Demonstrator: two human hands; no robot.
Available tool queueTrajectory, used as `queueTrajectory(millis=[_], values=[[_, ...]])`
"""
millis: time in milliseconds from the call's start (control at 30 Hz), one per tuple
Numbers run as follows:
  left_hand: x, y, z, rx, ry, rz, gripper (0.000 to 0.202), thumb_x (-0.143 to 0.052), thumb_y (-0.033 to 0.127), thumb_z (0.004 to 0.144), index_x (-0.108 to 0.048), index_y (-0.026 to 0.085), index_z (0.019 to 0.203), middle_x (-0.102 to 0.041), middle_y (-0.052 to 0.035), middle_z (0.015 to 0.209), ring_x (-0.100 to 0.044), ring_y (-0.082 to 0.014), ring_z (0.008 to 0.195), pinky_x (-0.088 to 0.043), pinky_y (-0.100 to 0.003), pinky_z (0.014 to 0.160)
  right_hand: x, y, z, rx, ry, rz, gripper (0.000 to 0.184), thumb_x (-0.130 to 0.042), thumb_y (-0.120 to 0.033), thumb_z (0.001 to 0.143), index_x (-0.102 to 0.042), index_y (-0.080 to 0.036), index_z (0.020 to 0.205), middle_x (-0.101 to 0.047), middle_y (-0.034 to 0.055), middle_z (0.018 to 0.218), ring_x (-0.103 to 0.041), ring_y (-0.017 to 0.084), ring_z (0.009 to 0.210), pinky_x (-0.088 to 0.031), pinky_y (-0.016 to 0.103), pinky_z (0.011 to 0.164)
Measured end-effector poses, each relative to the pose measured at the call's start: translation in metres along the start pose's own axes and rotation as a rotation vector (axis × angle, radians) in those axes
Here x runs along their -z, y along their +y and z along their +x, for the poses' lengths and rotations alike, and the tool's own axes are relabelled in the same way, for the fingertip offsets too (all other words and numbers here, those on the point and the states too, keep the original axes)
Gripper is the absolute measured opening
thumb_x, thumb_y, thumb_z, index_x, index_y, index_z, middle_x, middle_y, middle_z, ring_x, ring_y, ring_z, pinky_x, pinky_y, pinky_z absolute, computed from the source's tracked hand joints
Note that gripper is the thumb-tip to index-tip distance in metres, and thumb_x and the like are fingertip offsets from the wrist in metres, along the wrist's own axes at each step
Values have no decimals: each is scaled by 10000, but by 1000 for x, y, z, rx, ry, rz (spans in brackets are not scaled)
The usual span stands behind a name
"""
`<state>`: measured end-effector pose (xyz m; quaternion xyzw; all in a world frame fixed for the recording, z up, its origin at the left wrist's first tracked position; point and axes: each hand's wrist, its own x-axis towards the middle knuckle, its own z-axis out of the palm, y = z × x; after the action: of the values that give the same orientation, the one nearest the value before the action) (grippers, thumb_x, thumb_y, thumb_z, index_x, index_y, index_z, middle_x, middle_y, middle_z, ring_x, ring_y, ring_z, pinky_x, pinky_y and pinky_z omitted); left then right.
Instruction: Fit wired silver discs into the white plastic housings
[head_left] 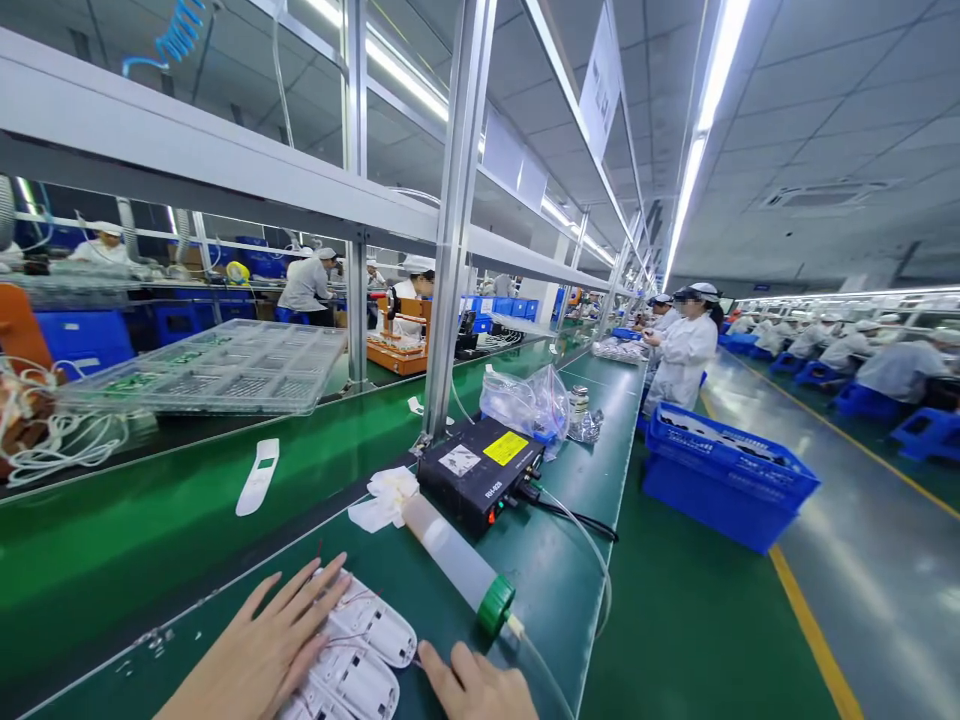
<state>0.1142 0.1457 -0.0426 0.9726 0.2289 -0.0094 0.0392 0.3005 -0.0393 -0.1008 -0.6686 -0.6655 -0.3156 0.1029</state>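
Several white plastic housings [371, 625] with thin red wires lie side by side on the green bench at the bottom of the head view. My left hand [262, 640] rests over their left side, its fingers stretched out and spread. At their right edge is my right hand [480, 685], one finger extended to the nearest housing's rim and the others loosely bent. Its lower part is cut off by the frame. Just beyond it lies a translucent tube with a green cap [454, 555], a clear hose running from the cap.
A black control box [480, 470] stands behind the tube, with crumpled tissue [386, 498] beside it. Plastic bags [529, 400] lie farther back. One white shell [259, 478] is on the green conveyor [172, 530]. Blue crates [724, 490] stand on the floor at right; co-workers sit beyond.
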Motion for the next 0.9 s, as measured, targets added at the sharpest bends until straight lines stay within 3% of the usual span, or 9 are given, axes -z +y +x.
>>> queueTrajectory(millis=[133, 300, 600, 900], values=[[-5, 0, -3, -33, 91, 44, 420, -254, 417, 939, -198, 360, 1351, -199, 57, 1426, -255, -235, 1299, -269, -468, 1031, 25, 0, -6, -14, -53, 113, 368, -261, -97, 858, -457, -187, 1156, -544, -22, 677, -557, 78, 480, -323, 211, 356], [7, 8, -6, -57, 55, 83, 437, -188, 430, 952, -259, 292, 1360, -195, 25, 1441, -252, -231, 1299, -246, -435, 1024, 46, -4, -4, 70, -62, 213, 453, -185, -39, 819, -497, -172, 1120, -518, -19, 614, -510, 69, 399, -307, 170, 319], [6, 9, -7, -65, 33, 79, 455, -144, 425, 955, -210, 268, 1377, -164, 17, 1456, -226, -236, 1307, -232, -456, 1015, 48, -9, 7, 101, -26, 187, 403, -205, -76, 837, -517, -132, 1086, -508, -7, 603, -499, 71, 386, -292, 167, 299], [10, 12, -7, -67, 21, 117, 448, -195, 393, 957, -224, 234, 1374, -169, -9, 1456, -251, -256, 1295, -249, -469, 1007, 46, -16, 9, 137, -17, 156, 531, -278, 49, 628, -491, -112, 1087, -535, -11, 621, -513, 83, 433, -291, 205, 318]])
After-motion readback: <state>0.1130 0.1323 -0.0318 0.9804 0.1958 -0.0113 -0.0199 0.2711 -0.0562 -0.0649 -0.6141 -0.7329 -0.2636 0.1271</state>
